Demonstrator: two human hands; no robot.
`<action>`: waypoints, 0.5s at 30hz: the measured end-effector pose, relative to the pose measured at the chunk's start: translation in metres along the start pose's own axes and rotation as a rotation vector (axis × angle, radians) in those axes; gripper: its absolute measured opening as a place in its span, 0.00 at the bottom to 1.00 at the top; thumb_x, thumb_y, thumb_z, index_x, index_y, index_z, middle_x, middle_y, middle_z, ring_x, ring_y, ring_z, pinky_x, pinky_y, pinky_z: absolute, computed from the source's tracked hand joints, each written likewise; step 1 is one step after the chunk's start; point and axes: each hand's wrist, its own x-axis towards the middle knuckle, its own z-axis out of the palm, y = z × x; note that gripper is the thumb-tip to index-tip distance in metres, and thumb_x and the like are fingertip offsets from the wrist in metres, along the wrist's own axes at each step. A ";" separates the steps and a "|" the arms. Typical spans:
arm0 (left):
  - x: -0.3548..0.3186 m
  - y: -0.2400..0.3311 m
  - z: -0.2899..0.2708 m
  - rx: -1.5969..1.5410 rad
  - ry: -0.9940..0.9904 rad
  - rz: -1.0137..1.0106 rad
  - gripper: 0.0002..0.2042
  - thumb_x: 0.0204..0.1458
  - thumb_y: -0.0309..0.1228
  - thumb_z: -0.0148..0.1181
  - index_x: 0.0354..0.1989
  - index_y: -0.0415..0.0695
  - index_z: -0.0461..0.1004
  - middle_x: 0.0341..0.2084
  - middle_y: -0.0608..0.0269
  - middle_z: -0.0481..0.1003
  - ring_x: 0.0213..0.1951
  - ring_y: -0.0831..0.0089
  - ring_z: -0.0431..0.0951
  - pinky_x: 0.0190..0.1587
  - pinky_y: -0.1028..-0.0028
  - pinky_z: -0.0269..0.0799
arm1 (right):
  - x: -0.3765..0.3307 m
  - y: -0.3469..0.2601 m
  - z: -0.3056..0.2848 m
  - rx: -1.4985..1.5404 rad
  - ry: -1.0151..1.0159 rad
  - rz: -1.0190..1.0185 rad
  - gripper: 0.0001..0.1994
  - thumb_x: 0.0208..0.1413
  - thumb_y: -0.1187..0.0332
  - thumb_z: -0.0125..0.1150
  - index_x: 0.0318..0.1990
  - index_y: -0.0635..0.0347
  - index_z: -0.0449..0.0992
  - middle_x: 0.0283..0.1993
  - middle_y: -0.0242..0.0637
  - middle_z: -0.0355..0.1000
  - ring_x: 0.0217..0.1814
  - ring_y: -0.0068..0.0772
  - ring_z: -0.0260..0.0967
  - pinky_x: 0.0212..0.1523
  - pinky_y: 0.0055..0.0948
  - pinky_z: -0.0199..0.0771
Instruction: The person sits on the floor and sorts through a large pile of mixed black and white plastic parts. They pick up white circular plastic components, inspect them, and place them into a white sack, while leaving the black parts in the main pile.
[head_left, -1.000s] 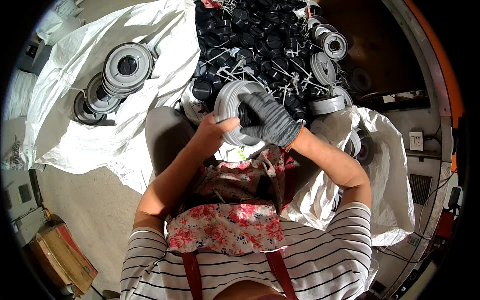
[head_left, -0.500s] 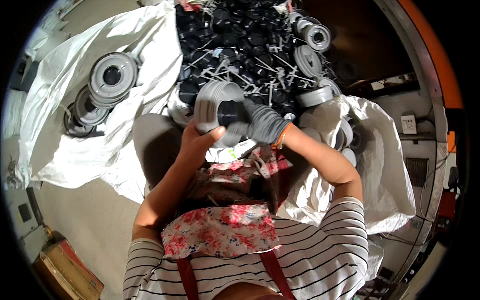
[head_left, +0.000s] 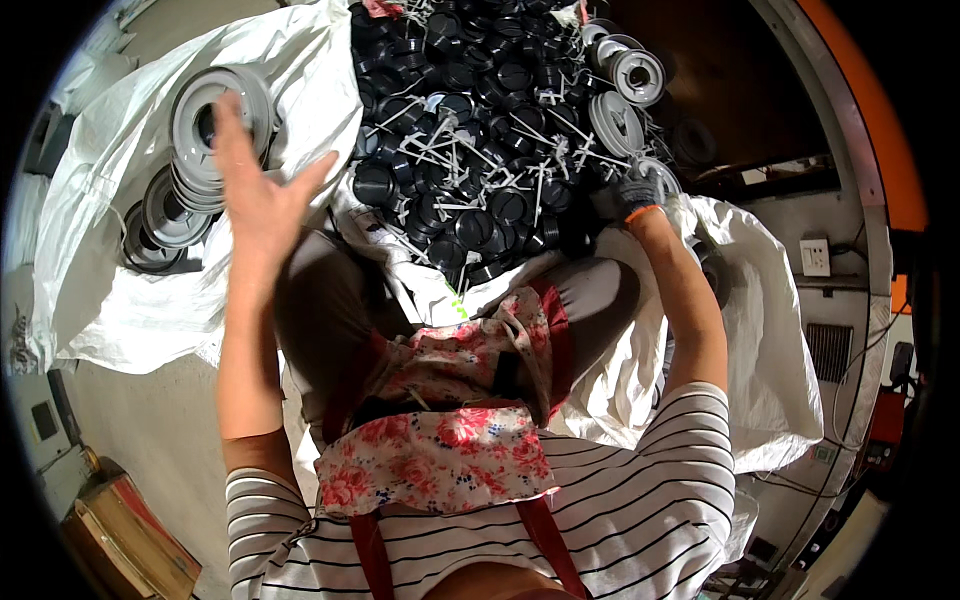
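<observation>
Bare and with the thumb spread wide, my left hand is open over the left sack, its blurred fingers overlapping a stack of grey ringed plastic discs with round central openings. More grey discs lean just below that stack. My right hand, in a dark grey glove with an orange cuff, reaches to a grey disc at the right edge of the black pile. Shadow hides its fingertips, so whether it grips the disc is unclear. Between the hands lies a heap of round black plastic caps.
Thin pale plastic sprues lie scattered over the heap. White woven sacks spread at the left and right. Grey discs line the heap's right side. A wooden-topped box stands at the lower left, and a wall socket is at right.
The grey disc piece with a black centre has left my two hands. My left hand has moved up-left to the disc stack, which looks taller; my gloved right hand has moved right.
</observation>
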 end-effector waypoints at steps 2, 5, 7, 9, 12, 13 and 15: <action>-0.020 0.017 0.016 -0.334 -0.299 -0.248 0.41 0.42 0.38 0.70 0.64 0.40 0.54 0.61 0.46 0.59 0.62 0.58 0.60 0.63 0.64 0.55 | 0.010 0.026 0.009 -0.382 -0.369 -0.100 0.29 0.47 0.53 0.54 0.58 0.53 0.67 0.59 0.42 0.66 0.68 0.52 0.52 0.66 0.63 0.37; -0.068 -0.019 0.066 -0.894 -0.552 -0.588 0.31 0.42 0.35 0.71 0.56 0.38 0.66 0.49 0.56 0.73 0.52 0.70 0.71 0.59 0.70 0.61 | -0.012 -0.026 -0.077 -0.077 0.044 -0.175 0.26 0.42 0.51 0.58 0.49 0.55 0.72 0.44 0.47 0.73 0.51 0.44 0.69 0.56 0.49 0.59; -0.069 0.008 0.069 -0.841 -0.568 -0.606 0.38 0.38 0.34 0.73 0.59 0.35 0.62 0.54 0.49 0.67 0.57 0.67 0.66 0.60 0.69 0.58 | -0.034 -0.047 -0.119 0.536 0.171 -0.254 0.26 0.37 0.57 0.65 0.45 0.63 0.74 0.34 0.55 0.73 0.41 0.46 0.73 0.46 0.36 0.71; -0.085 0.015 0.096 -0.885 -0.357 -0.460 0.45 0.37 0.33 0.74 0.63 0.34 0.52 0.61 0.50 0.59 0.63 0.64 0.58 0.64 0.70 0.50 | -0.048 -0.059 -0.128 1.120 0.082 -0.456 0.24 0.41 0.62 0.63 0.47 0.66 0.72 0.39 0.50 0.74 0.43 0.46 0.71 0.48 0.37 0.70; -0.069 0.021 0.085 -1.655 -0.786 -1.036 0.24 0.49 0.31 0.60 0.54 0.34 0.64 0.46 0.52 0.72 0.47 0.66 0.74 0.49 0.71 0.69 | -0.024 -0.080 -0.094 1.183 0.118 -0.796 0.26 0.49 0.62 0.60 0.54 0.66 0.66 0.48 0.48 0.70 0.51 0.44 0.68 0.55 0.35 0.65; -0.068 0.013 0.078 -1.608 -0.696 -1.100 0.23 0.51 0.30 0.57 0.54 0.33 0.62 0.45 0.49 0.71 0.46 0.62 0.75 0.48 0.66 0.71 | -0.011 -0.091 -0.090 0.879 0.443 -0.966 0.27 0.53 0.59 0.58 0.57 0.66 0.63 0.52 0.50 0.69 0.54 0.45 0.66 0.58 0.34 0.62; -0.067 0.004 0.075 -1.498 -0.538 -1.172 0.22 0.52 0.31 0.54 0.53 0.31 0.62 0.43 0.45 0.71 0.45 0.59 0.75 0.45 0.63 0.74 | 0.034 -0.098 -0.016 1.071 0.071 -0.386 0.27 0.54 0.56 0.57 0.57 0.65 0.63 0.48 0.51 0.70 0.50 0.44 0.67 0.53 0.36 0.65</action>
